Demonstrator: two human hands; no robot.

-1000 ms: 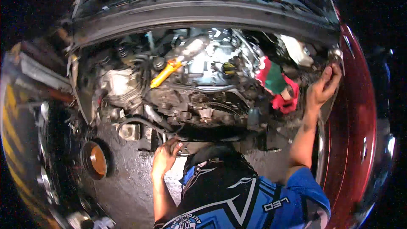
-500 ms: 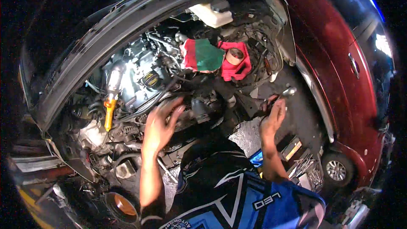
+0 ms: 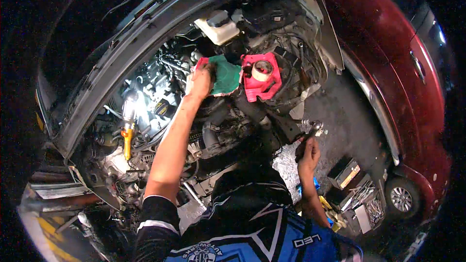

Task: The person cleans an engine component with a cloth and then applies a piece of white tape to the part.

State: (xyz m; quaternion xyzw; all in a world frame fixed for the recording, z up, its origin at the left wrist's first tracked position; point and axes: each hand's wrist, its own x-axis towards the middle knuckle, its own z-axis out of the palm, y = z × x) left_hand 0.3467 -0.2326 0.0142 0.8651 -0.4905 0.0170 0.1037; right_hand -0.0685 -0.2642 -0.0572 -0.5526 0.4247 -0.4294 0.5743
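Observation:
My left hand [image 3: 201, 80] is closed on the red-edged green cloth [image 3: 223, 73] lying over the engine [image 3: 162, 87]. Right beside that cloth sits a bright red plastic item [image 3: 262, 87] with a round tan ring [image 3: 262, 69] on it. Lower down at the right, my right hand [image 3: 308, 155] is closed round a metal tool with a shiny head [image 3: 316, 128]; it looks like a ratchet, partly hidden by my fingers.
A lit yellow work lamp [image 3: 127, 143] rests on the left of the engine bay. A white reservoir [image 3: 218, 34] is near the raised hood [image 3: 121, 43]. Open toolboxes [image 3: 369, 204] lie on the floor at right. A red car [image 3: 393, 77] stands alongside.
My view swung toward the right side of the engine bay. My left hand moved up from the engine's front and took hold of the cloth. My right hand came down, still holding the tool.

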